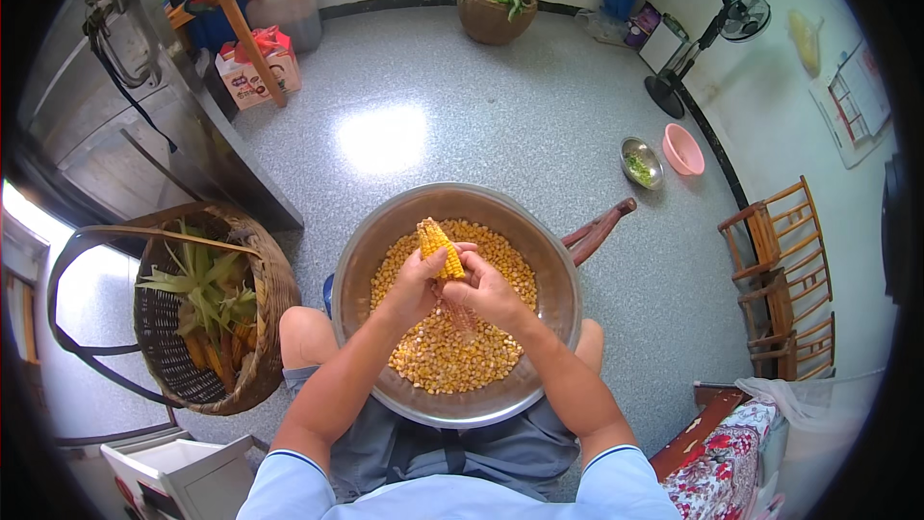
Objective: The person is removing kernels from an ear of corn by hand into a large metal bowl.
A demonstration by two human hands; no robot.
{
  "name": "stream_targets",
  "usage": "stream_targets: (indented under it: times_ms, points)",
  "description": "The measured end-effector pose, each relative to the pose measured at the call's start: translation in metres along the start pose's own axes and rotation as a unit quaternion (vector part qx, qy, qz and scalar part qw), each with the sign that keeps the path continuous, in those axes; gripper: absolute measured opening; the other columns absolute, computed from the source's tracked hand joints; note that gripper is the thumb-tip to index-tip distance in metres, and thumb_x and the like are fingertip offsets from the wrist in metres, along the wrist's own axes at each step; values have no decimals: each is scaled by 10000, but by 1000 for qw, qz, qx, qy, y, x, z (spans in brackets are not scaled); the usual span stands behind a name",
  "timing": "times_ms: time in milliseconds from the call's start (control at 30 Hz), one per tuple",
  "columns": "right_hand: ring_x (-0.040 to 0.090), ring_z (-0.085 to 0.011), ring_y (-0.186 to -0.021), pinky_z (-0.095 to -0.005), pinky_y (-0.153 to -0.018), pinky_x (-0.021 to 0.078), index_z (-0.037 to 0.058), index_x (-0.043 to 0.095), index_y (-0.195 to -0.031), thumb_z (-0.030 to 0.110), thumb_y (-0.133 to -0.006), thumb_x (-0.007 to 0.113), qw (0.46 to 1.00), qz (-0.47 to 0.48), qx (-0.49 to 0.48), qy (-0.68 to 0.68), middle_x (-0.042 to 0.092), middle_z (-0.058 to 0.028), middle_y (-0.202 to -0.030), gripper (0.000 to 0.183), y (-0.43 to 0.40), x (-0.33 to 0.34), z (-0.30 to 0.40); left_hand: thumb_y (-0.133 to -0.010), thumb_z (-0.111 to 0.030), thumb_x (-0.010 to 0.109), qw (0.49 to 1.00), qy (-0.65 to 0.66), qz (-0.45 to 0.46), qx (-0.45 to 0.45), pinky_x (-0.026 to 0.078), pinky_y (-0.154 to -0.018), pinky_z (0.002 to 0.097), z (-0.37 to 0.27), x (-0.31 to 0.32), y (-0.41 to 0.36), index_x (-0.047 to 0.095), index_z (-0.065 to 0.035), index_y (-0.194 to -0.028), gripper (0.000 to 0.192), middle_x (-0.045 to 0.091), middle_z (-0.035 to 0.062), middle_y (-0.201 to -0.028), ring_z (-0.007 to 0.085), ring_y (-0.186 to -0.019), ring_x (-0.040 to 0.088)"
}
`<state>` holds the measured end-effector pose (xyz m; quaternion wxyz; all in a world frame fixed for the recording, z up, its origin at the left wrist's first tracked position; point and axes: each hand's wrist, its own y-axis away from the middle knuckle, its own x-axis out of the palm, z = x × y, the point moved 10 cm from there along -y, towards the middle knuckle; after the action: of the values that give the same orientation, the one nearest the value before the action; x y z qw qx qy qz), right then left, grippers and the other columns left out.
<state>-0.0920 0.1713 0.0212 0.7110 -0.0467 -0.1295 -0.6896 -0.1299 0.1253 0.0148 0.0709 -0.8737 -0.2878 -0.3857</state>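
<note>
A large metal basin (351,253) rests at my lap, with loose yellow corn kernels (455,368) spread over its bottom. Above them my left hand (417,285) grips an ear of corn (435,242) covered in yellow kernels, its tip pointing away from me. My right hand (491,290) closes in from the other side, fingers against the ear's lower end. Below the fingers hangs a reddish, bare corn cob (462,319), slightly blurred. Whether it joins the yellow ear or is a separate cob in my right hand is hidden by the fingers.
At left stands a handled woven basket (271,267) holding husked ears and green husks (209,289). A dark wooden leg (603,231) juts out right of the basin. Farther right are a metal bowl (641,162), pink basin (683,150), standing fan (668,90) and wooden chairs (776,267).
</note>
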Motion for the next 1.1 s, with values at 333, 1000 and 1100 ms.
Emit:
stream_targets:
  times_ms: [333, 1000, 1100]
  points:
    - [556, -108, -1015, -250, -863, 480, 2, 395, -1292, 97, -876, 623, 998, 6, 33, -48, 542, -53, -1137, 484, -1, -4, -5, -912, -350, 557, 999, 49, 1, -12, 523, -802, 317, 1, 4, 1, 482, 45, -1209, 500, 602, 122, -1043, 184, -914, 621]
    - [584, -106, -898, -241, -724, 513, 25, 394, -1276, 106, -866, 633, 999, -19, 47, 12, 536, -48, -1056, 482, 0, -2, -5, -919, -337, 559, 999, -25, -20, -17, 510, -814, 313, 10, -6, -2, 485, 40, -1211, 482, 595, 107, -1026, 174, -926, 603]
    - [579, -108, -920, -244, -729, 513, 20, 390, -1287, 92, -854, 638, 998, -20, 44, 31, 537, -53, -1066, 504, 1, -1, -2, -919, -342, 556, 1000, -22, -17, -11, 513, -816, 319, 9, -4, -1, 481, 39, -1215, 488, 595, 109, -1031, 178, -927, 605]
